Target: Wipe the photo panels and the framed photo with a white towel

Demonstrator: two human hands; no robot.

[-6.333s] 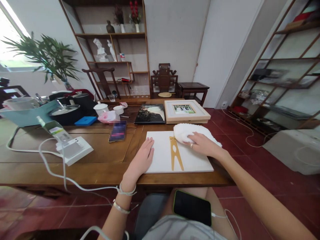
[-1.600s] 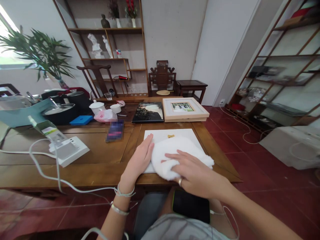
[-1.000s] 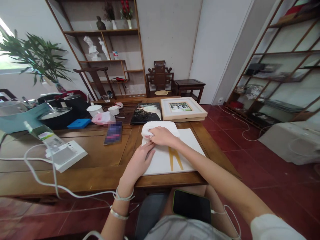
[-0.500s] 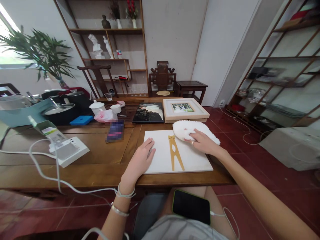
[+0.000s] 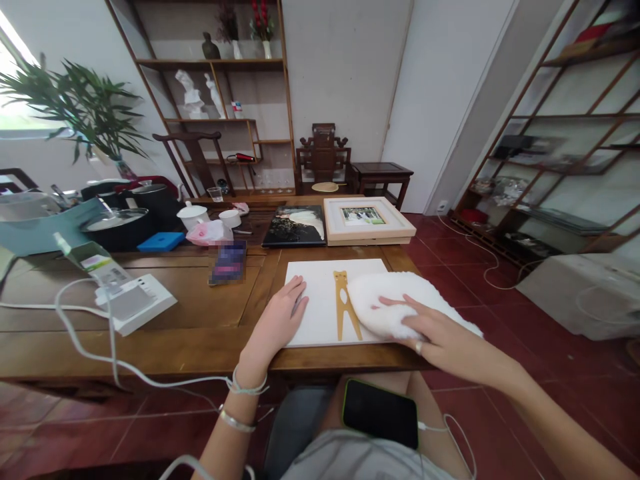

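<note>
And there's the right hand (image 5: 434,339) pinching the white cloth (image 5: 387,290), long sideways near the table's (image 5: 320,361) front-right corner, left hand (image 5: 277,317) spread flat on the board (image 5: 317,310).

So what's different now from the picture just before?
The right hand has pulled the white cloth toward the person, from the far right of the white board to its near right corner. Nothing was let go: that hand still holds the cloth. The left hand stays on the board's left side, and the yellow shape hasn't visibly moved.
</note>
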